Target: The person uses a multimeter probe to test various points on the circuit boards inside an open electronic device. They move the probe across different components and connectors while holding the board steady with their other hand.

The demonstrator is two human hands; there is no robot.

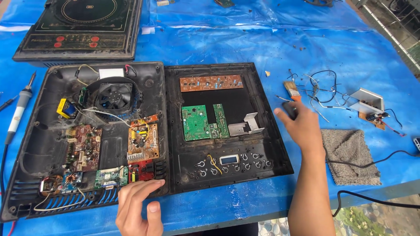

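Observation:
An opened induction cooker lies on a blue tarp. Its black base [43, 144] on the left carries a fan [114, 96], several circuit boards and wires. Its black top panel [271, 153] lies flipped on the right with green boards [195, 122] and a brown board [211, 83]. My left hand [138, 209] rests with fingers apart on the base's front edge, by a small green board. My right hand [302, 126] reaches right of the panel and closes around a dark object [289, 109] beside a paintbrush [291, 89]; what that object is stays unclear.
A second intact induction cooker [78, 28] sits at the back left. A soldering iron [19, 109] lies at the far left. Right of my hand are a grey cloth [352, 155], loose wires [326, 87], a small board with a metal bracket [369, 105] and black cables.

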